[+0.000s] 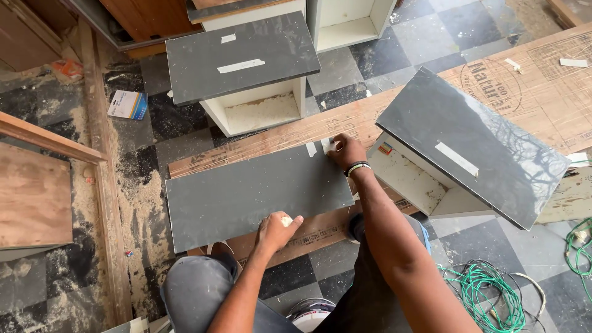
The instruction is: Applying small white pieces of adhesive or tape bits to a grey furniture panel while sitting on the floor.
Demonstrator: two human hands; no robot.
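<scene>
Grey trousers cover our knees (197,290) at the near edge of the view, and a tangle of green wire (484,293) lies on the checked floor (49,290) to our right. Our left hand (276,229) is closed around a small pale lump, its knuckles pressing on the near edge of the dark grey panel (246,194). This panel lies flat on a long brown board (555,92) that runs across the floor. Our right hand (346,151) pinches a strip of pale tape (325,146) at the panel's far right corner, fingers narrow. Just beyond, a white cabinet box (407,179) carries a second dark panel (468,145), tilted. Farther off stands another box (259,111) topped with a taped panel (243,55).
</scene>
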